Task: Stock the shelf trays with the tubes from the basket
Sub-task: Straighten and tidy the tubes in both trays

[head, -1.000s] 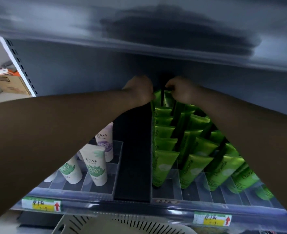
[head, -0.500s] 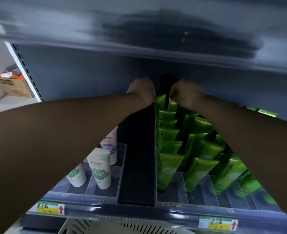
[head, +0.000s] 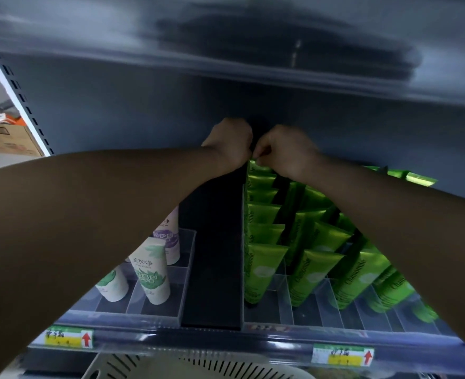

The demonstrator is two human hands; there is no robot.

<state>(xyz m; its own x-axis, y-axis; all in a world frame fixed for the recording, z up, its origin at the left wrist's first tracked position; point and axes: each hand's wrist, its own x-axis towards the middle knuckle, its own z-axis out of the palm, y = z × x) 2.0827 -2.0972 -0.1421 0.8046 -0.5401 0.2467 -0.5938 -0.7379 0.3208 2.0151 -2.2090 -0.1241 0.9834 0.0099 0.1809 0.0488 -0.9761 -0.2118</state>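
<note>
The basket point(head: 198, 367) rim sits nearest, below the shelf point(head: 198, 339) edge with its two price tags point(head: 68, 337). On the shelf, the left tray point(head: 187, 269) holds upright white tubes point(head: 154, 272). Across a black gap, the right tray point(head: 266, 314) is packed with rows of leaning green tubes point(head: 264, 269). At the far end of its left row, the right grip point(head: 283, 151) pinches the top of the rearmost tube point(head: 256, 167). The left grip point(head: 231, 143), curled, touches the right one; I cannot tell whether it holds anything.
</note>
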